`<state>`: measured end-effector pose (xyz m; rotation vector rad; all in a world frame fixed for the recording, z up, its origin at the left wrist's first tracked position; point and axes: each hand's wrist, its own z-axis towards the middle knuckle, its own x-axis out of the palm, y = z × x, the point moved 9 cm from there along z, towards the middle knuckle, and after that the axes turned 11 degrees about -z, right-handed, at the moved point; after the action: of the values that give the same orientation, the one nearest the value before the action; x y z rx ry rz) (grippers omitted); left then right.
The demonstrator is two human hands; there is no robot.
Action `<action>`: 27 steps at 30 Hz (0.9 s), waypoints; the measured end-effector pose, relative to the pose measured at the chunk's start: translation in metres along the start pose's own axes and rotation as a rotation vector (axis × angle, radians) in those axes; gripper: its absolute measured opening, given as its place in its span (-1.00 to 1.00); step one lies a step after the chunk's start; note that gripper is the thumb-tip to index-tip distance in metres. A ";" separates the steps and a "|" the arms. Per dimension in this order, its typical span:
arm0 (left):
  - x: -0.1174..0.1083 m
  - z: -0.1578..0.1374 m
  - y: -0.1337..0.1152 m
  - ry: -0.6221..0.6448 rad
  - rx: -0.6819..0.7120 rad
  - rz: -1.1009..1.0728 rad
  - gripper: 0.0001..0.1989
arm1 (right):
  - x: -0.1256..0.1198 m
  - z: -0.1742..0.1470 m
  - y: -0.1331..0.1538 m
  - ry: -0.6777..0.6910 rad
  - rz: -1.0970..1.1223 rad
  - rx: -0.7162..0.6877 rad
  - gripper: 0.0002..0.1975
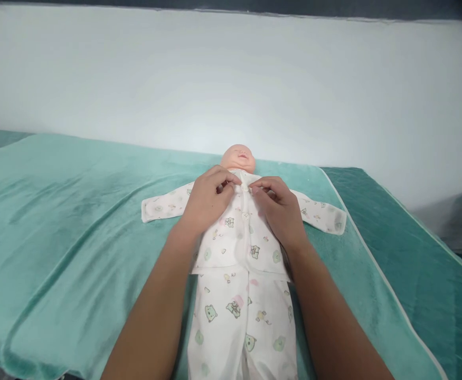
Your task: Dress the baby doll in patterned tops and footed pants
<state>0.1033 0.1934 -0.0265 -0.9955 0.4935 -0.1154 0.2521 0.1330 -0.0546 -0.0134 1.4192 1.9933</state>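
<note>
A baby doll (pixel 237 157) lies on its back, head toward the wall. It wears a white long-sleeved baby shirt (pixel 231 248) printed with small bears, and matching pants (pixel 231 327). Both sleeves stretch out to the sides. My left hand (pixel 210 198) rests over the chest, thumb and fingers pinched on the shirt front just below the neck. Opposite it, my right hand (pixel 279 208) pinches the other side of the front opening. Between the fingertips, the top of the placket shows; a button (pixel 245 216) sits lower down. The fabric inside each pinch is mostly hidden.
A light green plush blanket (pixel 88 221) lies beneath the doll, with a fold running along the left. Darker green cloth (pixel 424 274) shows at the right. Behind the bed stands a white wall (pixel 231 79). A dark object with a green edge is partly visible at far right.
</note>
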 end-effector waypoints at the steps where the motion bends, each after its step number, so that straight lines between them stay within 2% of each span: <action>1: 0.001 0.000 0.001 0.006 -0.028 -0.006 -0.82 | 0.001 0.000 0.001 0.011 -0.010 -0.008 -0.92; 6: 0.005 0.000 0.006 0.050 -0.122 -0.070 -0.86 | 0.002 -0.001 0.004 0.033 -0.046 -0.034 -0.92; 11: 0.009 0.000 0.012 0.114 -0.165 -0.179 -0.81 | 0.004 0.000 0.007 0.057 -0.049 -0.074 -0.91; 20: 0.011 -0.001 0.020 0.092 -0.248 -0.217 -0.84 | 0.008 0.001 0.006 0.094 -0.104 -0.084 -0.90; 27: 0.010 -0.001 0.017 0.075 -0.245 -0.214 -0.83 | 0.009 0.001 0.006 0.095 -0.105 -0.066 -0.90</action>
<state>0.1099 0.1988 -0.0447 -1.2865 0.4757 -0.2906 0.2425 0.1374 -0.0531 -0.2098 1.3816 1.9750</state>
